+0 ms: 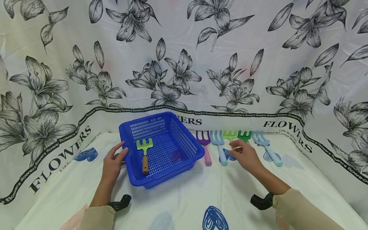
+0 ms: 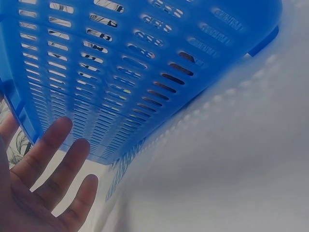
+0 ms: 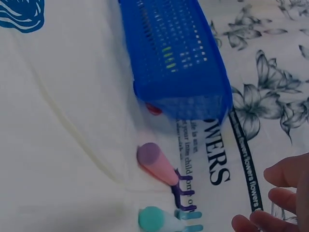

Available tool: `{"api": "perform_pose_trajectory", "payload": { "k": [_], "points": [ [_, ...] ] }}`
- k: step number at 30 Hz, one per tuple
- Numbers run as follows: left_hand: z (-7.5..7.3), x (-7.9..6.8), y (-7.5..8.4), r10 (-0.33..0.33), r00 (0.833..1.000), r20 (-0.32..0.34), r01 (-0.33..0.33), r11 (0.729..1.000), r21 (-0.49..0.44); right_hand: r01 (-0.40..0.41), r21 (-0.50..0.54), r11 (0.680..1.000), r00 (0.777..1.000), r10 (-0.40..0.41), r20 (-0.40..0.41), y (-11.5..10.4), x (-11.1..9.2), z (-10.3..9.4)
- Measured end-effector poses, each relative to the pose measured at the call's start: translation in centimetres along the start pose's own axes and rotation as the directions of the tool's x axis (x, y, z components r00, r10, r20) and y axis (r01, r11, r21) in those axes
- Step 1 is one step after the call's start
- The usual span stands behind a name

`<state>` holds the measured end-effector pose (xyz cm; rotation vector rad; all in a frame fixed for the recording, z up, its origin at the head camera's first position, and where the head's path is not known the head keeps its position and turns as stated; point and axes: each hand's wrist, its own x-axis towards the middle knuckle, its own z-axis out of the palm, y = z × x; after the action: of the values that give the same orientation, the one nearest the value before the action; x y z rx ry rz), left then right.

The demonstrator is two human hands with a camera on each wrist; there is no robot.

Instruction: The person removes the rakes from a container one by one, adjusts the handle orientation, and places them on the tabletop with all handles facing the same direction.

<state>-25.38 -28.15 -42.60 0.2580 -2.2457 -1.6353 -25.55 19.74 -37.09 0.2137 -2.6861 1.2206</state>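
A blue plastic basket stands in front of me with a green hand fork with a brown handle inside it. My left hand grips its left rim; in the left wrist view, several fingers extend along the outside of the perforated wall. My right hand hovers with bent fingers just over a light green fork, hiding its handle. A dark green fork lies partly behind the hand. In the right wrist view, the fingertips show nothing held.
Left of my right hand lie a purple fork with a pink handle and a light blue fork. Another pale blue fork lies to its right. A floral cloth wall rises behind the white printed cloth.
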Motion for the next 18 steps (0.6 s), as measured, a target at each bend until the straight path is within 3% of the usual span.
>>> {"api": "perform_pose_trajectory", "payload": {
  "k": [10, 14, 18],
  "points": [
    [0.1, 0.1, 0.0, -0.012, 1.000, 0.003, 0.012, 1.000, 0.001, 0.069, 0.080, 0.994, 0.998, -0.068, -0.012, -1.8, 0.3, 1.7],
    [0.0, 0.1, 0.0, -0.008, 1.000, 0.002, 0.008, 1.000, -0.002, 0.174, 0.074, 0.982, 0.985, -0.171, -0.036, -2.1, 0.5, 2.6],
    [0.1, 0.1, -0.1, -0.004, 1.000, 0.003, 0.004, 1.000, -0.001, 0.300, 0.054, 0.952, 0.952, -0.296, -0.080, -2.4, 0.6, 3.5]
  ]
}}
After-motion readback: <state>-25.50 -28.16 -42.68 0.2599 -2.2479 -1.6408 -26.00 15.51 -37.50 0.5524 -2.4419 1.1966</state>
